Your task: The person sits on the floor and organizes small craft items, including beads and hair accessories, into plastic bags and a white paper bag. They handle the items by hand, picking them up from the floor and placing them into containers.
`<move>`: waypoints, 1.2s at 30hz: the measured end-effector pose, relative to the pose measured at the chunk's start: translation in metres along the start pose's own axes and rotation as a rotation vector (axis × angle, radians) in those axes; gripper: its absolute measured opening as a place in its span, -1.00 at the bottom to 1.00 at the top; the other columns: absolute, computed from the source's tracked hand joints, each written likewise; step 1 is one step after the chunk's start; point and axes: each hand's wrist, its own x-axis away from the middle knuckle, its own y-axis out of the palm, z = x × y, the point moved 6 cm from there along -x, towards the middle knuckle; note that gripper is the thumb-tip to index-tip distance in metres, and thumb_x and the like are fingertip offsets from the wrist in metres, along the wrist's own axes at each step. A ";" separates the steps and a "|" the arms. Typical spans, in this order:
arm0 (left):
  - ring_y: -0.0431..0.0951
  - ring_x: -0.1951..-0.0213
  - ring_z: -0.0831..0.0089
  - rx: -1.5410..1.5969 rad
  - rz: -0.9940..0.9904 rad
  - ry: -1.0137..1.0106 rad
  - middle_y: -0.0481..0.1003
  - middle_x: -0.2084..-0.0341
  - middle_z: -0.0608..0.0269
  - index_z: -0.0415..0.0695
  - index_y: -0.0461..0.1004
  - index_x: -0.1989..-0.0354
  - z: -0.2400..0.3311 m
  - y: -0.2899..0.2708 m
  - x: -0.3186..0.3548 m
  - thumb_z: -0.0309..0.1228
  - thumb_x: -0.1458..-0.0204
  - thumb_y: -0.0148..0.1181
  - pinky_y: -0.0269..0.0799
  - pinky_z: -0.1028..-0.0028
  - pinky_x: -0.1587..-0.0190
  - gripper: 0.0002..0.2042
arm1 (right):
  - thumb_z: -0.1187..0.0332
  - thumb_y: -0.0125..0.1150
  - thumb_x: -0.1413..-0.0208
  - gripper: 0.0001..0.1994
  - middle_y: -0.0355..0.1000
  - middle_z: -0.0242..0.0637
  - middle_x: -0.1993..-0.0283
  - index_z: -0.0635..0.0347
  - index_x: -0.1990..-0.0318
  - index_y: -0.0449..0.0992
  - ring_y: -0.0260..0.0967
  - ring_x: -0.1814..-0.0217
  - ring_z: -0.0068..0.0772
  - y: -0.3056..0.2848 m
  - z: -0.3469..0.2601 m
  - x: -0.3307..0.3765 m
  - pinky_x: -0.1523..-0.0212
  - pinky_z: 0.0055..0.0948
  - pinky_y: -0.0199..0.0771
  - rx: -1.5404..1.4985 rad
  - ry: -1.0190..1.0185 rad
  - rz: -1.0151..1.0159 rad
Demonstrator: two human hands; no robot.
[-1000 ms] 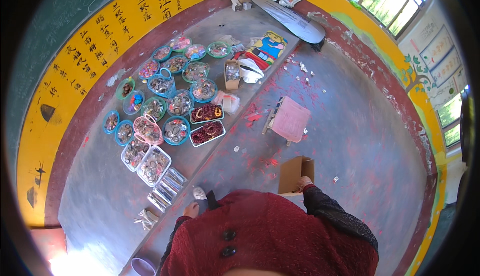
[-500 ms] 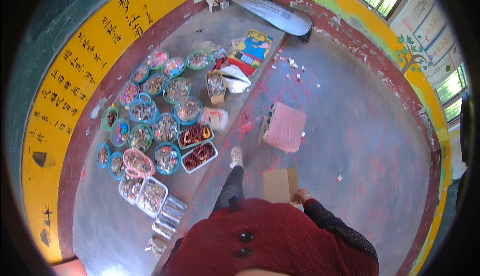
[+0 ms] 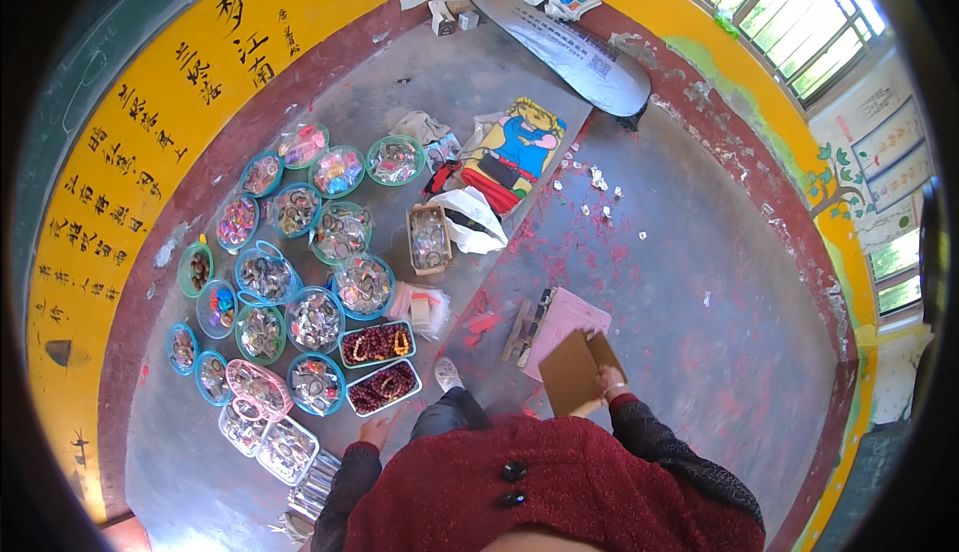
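Observation:
In my right hand (image 3: 610, 382) is a brown cardboard box (image 3: 571, 372), gripped by its right edge with a flap raised. The box covers part of a flat pink sheet (image 3: 564, 324) on the floor. My left hand (image 3: 376, 431) hangs low at my left side with nothing in it; its fingers look loosely extended. Nearest to it are a white tray of dark red bead strings (image 3: 384, 388) and a blue round basket of small packets (image 3: 317, 384). A similar tray with dark red and yellow beads (image 3: 377, 344) sits just beyond.
Several round baskets (image 3: 268, 272) of small packaged items crowd the floor at left. Beyond them are an open carton (image 3: 429, 240), a white bag (image 3: 474, 220) and a colourful picture board (image 3: 514, 155). A long grey board (image 3: 564, 47) leans at the far wall. Paper scraps (image 3: 598, 178) litter the floor.
My right hand has lifted the cardboard box and moved it forward, over the pink sheet's edge. My left hand has come into view beside the trays. The view has shifted as I moved.

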 end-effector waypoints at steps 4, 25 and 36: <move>0.50 0.22 0.17 0.285 0.115 0.044 0.51 0.33 0.03 -0.20 0.46 0.21 0.047 -0.025 -0.049 -0.25 0.01 -0.03 0.36 0.32 0.15 -0.69 | 0.29 0.01 0.09 -0.85 0.41 -0.02 0.49 0.13 0.52 0.42 0.38 0.37 0.04 -0.103 -0.102 -0.053 0.38 -0.14 0.36 -0.177 -0.142 0.262; 0.49 0.28 0.23 0.615 0.153 0.034 0.46 0.28 0.17 -0.12 0.33 0.14 0.406 -0.011 -0.146 -0.23 0.02 0.11 0.43 0.24 0.24 -0.68 | 0.20 0.06 0.17 -0.81 0.39 -0.14 0.60 0.12 0.55 0.42 0.39 0.51 -0.06 -0.097 -0.400 -0.194 0.48 -0.15 0.39 0.237 -1.741 -0.858; 0.43 0.19 0.00 0.839 0.149 -0.389 0.41 0.23 -0.06 -0.13 0.40 0.19 0.320 0.237 -0.230 -0.28 0.03 0.00 0.35 0.00 0.21 -0.73 | 0.18 -0.03 -0.08 -0.73 0.46 -0.27 0.55 0.16 0.42 0.49 0.45 0.54 -0.40 -0.010 -0.328 -0.423 0.50 -0.45 0.41 0.089 -0.863 -0.571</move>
